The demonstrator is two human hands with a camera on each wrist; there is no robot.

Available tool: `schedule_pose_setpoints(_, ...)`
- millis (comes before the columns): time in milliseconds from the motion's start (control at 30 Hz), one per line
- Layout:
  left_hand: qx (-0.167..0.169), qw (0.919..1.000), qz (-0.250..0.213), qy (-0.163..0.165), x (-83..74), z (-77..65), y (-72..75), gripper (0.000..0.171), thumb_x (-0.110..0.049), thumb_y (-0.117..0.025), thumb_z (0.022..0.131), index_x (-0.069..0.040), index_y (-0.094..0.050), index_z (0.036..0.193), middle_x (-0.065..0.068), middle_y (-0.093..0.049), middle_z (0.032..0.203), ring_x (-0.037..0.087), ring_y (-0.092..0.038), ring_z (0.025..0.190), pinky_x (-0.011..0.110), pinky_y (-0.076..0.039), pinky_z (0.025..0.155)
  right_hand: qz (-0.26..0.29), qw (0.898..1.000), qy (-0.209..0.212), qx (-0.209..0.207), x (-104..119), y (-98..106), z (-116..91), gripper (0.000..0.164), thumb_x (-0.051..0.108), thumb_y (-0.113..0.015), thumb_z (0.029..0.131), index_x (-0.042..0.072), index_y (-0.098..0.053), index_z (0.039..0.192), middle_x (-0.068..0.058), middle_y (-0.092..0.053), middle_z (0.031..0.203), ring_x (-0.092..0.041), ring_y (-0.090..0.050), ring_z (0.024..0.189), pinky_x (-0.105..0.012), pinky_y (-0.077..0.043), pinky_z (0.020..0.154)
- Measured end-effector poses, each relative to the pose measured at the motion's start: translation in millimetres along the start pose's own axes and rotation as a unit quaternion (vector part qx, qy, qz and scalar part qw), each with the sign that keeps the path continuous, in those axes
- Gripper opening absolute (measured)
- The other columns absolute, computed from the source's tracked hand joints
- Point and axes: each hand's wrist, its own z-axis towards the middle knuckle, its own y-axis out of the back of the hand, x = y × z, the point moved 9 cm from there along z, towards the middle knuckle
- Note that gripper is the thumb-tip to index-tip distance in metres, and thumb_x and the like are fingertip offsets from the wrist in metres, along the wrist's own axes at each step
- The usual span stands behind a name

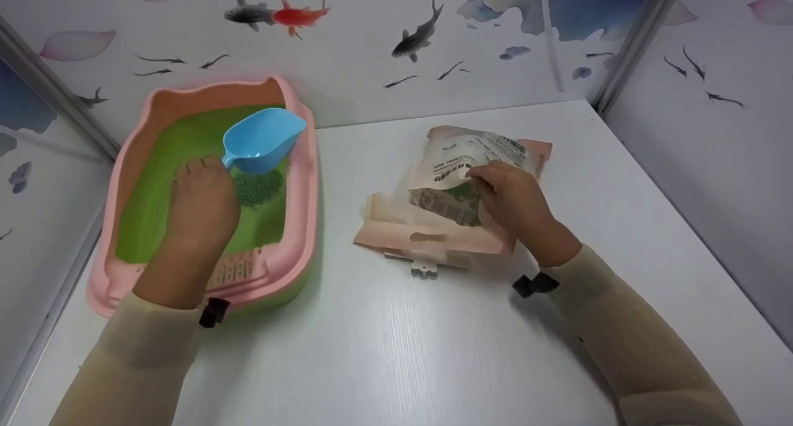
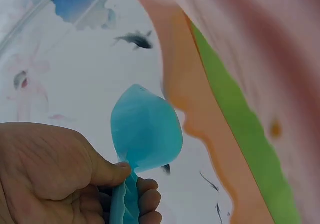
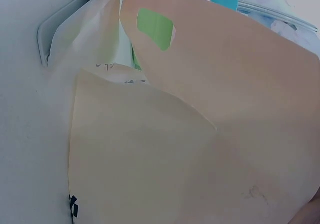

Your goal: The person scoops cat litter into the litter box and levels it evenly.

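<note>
My left hand point(image 1: 204, 215) grips the handle of a light-blue scoop point(image 1: 263, 138) over the right side of a pink-rimmed litter box point(image 1: 310, 184). In the left wrist view, the thumb presses along the twisted handle and the bowl of the scoop point(image 2: 147, 126) shows bare blue plastic. Below the scoop, a small heap of dark green granules point(image 1: 260, 189) lies on the green floor of the box. My right hand point(image 1: 517, 194) pinches the printed top layer of a peach paper bag point(image 1: 449, 147), and green contents show beneath. Only skin at the lower right corner shows in the right wrist view.
A metal clip point(image 1: 424, 269) lies at the bag's front edge, by the flap with a handle cutout. The box has a slotted pink step point(image 1: 238, 270) at its near end. White panels with painted fish point(image 1: 415, 39) stand behind the white table point(image 1: 396, 339).
</note>
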Motion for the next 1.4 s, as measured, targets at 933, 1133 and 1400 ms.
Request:
schedule_pose_setpoints(933, -0.015, 0.9926, -0.066, -0.101, -101.5, -42.3, -46.8, 0.021, 0.003, -0.056, 0.102, 0.015, -0.057, 0.119, 0.024, -0.06, 0.098, 0.033, -0.055, 0.088, 0.044, -0.053, 0.078, -0.012, 1.0, 0.009, -0.003, 3.4, 2.3, 1.1, 0.016, 0.011, -0.07, 0.099, 0.002, -0.077, 0.111, -0.015, -0.076, 0.103, -0.03, -0.072, 0.092, -0.044, -0.059, 0.079)
schedule_pose_setpoints(1133, -0.014, 0.9903, -0.06, -0.125, -119.9, -47.6, -56.7, 0.022, 0.003, -0.058, 0.101, 0.014, -0.059, 0.121, 0.023, -0.062, 0.099, 0.032, -0.057, 0.089, 0.043, -0.054, 0.079, -0.01, 1.0, 0.006, -0.005, 2.3, 2.7, 0.7, 0.017, 0.011, -0.07, 0.099, 0.002, -0.077, 0.111, -0.015, -0.076, 0.104, -0.03, -0.073, 0.093, -0.044, -0.059, 0.079)
schedule_pose_setpoints(1400, -0.021, 0.9851, -0.038, -0.166, -136.7, -58.5, -69.2, 0.024, 0.011, -0.062, 0.094, 0.014, -0.059, 0.118, 0.023, -0.062, 0.098, 0.032, -0.058, 0.089, 0.042, -0.056, 0.08, -0.016, 1.0, -0.003, -0.002, 0.8, 2.5, 0.3, 0.018, 0.011, -0.069, 0.1, 0.003, -0.077, 0.114, -0.015, -0.076, 0.109, -0.031, -0.073, 0.1, -0.045, -0.06, 0.082)
